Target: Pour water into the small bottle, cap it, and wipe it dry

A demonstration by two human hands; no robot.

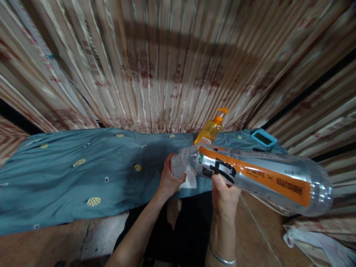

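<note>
Two grips are closed: the right hand [224, 194] clasps the large bottle [267, 176] on the right, tipped leftward apparently to bring its mouth to the clear cup [177, 167], which the left hand [168, 182] pinches, likely for steadiness, over the desk [108, 163].

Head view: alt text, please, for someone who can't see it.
The right hand holds a large clear orange-labelled plastic bottle nearly sideways, its mouth at a small clear plastic cup in the left hand, above a teal patterned cloth. Beyond are a yellow-orange pump bottle and a blue-framed digital display.
</note>
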